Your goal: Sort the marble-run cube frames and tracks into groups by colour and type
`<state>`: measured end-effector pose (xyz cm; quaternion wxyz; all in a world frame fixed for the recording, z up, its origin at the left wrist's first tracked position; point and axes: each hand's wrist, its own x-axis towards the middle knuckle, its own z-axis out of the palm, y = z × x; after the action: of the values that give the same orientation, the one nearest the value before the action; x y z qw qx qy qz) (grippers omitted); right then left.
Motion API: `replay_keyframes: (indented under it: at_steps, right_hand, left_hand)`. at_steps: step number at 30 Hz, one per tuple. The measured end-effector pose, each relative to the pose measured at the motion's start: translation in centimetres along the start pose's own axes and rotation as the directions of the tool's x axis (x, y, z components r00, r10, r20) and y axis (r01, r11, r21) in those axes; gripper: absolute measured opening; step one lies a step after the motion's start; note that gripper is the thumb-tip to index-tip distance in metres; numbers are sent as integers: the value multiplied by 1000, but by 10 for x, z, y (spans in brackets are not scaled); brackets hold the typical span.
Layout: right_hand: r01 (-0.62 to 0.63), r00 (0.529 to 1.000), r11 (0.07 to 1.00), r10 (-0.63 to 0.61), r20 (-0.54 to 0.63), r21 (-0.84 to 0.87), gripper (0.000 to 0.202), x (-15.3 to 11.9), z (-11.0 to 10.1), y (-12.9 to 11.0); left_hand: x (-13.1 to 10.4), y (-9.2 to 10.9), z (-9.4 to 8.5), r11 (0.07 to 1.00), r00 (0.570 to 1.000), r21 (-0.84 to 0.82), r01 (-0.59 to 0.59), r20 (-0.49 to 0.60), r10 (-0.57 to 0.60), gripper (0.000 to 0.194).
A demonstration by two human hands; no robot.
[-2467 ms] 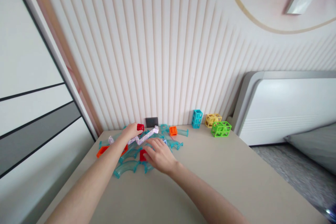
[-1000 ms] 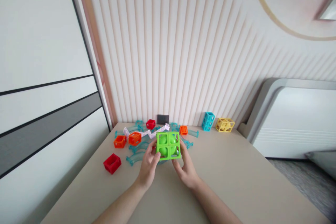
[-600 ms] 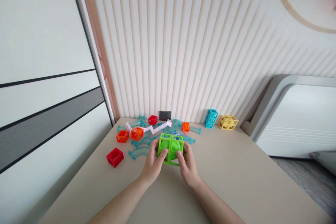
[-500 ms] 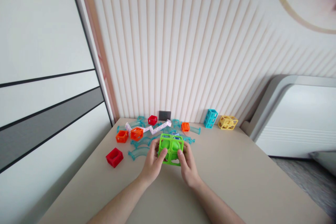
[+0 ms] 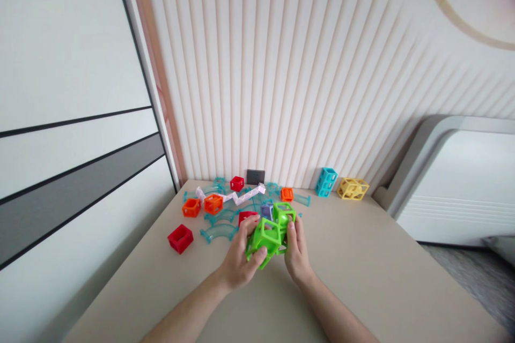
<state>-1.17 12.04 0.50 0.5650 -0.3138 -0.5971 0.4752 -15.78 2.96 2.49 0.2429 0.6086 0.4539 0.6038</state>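
Both hands grip green open-frame blocks [image 5: 267, 236] above the table. My left hand [image 5: 240, 257] closes around the nearer, left part, its thumb on the front. My right hand [image 5: 296, 246] holds the farther, right part at its side. The two parts stand at an angle, and I cannot tell whether they still touch. Just behind my left fingers lies a red block [image 5: 246, 217], partly covered. A purple-blue block [image 5: 266, 211] sits behind the green ones, also partly hidden.
Clear teal track pieces [image 5: 219, 232] spread over the table [image 5: 354, 268], with a pale zigzag piece [image 5: 235, 199] among them. Orange blocks [image 5: 213, 203] and a red block [image 5: 181, 238] lie left. A blue tower [image 5: 325, 181] and yellow blocks [image 5: 353, 188] stand by the wall.
The green blocks have turned from a flat front-facing pair to an angled pose, left part nearer, right part farther. The red and purple-blue blocks behind show more now.
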Motion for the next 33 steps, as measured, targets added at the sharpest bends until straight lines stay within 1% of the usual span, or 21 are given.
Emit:
replay_keyframes:
  at_steps: [2, 3, 5, 6, 7, 10, 12, 14, 16, 18, 20, 21, 22, 24, 27, 29, 33]
  right_hand:
    - [-26, 1000, 1000, 26, -9, 9, 43, 2, -1, -3]
    - [-26, 1000, 1000, 26, -16, 1, 43, 4, -2, -4]
    - [-17, 999, 1000, 16, -38, -26, 44, 9, -5, -5]
    - [-9, 998, 999, 7, -55, -39, 44, 13, -7, -5]
    - [0, 997, 999, -4, -76, -53, 44, 17, -9, -4]
    - [37, 991, 995, -49, -128, -90, 42, 28, -17, -2]
    - [61, 986, 992, -77, -149, -111, 41, 32, -21, -1]
    - [68, 984, 990, -87, -156, -124, 42, 34, -22, -1]
    - [54, 987, 991, -72, -144, -125, 42, 32, -22, -1]
    - [40, 991, 992, -54, -120, -117, 42, 29, -20, -1]
    - [38, 995, 994, -47, -87, -100, 43, 25, -18, 0]
    - [42, 996, 995, -49, -71, -94, 44, 23, -17, 1]
    - [46, 997, 995, -52, -58, -91, 45, 22, -16, 1]
    - [49, 998, 994, -53, -41, -97, 46, 21, -15, 2]
    - [46, 998, 993, -50, -30, -111, 46, 20, -16, 1]
    - [40, 999, 993, -42, -12, -110, 47, 20, -16, 2]
    - [38, 999, 993, -38, 0, -113, 48, 21, -18, 6]
  left_hand:
    - [-4, 6, -7, 995, 1000, 93, -21, -4, 21, 66]
    - [-6, 8, -12, 989, 1000, 146, -30, 2, 31, 65]
    - [-15, 12, -27, 962, 999, 269, -48, -3, 50, 52]
    - [-21, 13, -36, 942, 998, 333, -39, -30, 52, 47]
    - [-27, 14, -46, 919, 996, 393, -9, -76, 42, 44]
    - [-47, 16, -78, 842, 978, 528, 113, -210, 0, 46]
    - [-56, 21, -103, 800, 968, 575, 172, -249, -29, 49]
    - [-60, 28, -130, 742, 956, 625, 242, -286, -71, 52]
    - [-58, 36, -159, 672, 932, 673, 310, -355, -74, 58]
    - [-52, 42, -189, 578, 892, 695, 428, -426, -148, 62]
    - [-44, 43, -215, 409, 847, 742, 531, -460, -265, 62]
    - [-40, 42, -226, 327, 830, 770, 548, -450, -330, 61]
    - [-36, 40, -235, 263, 821, 801, 537, -427, -379, 61]
    - [-29, 32, -245, 147, 803, 849, 508, -405, -436, 61]
    - [-20, 18, -246, 35, 757, 887, 461, -372, -537, 59]
    - [-14, 8, -241, -4, 737, 903, 430, -354, -575, 57]
    - [-4, -6, -234, -29, 732, 921, 387, -327, -598, 57]
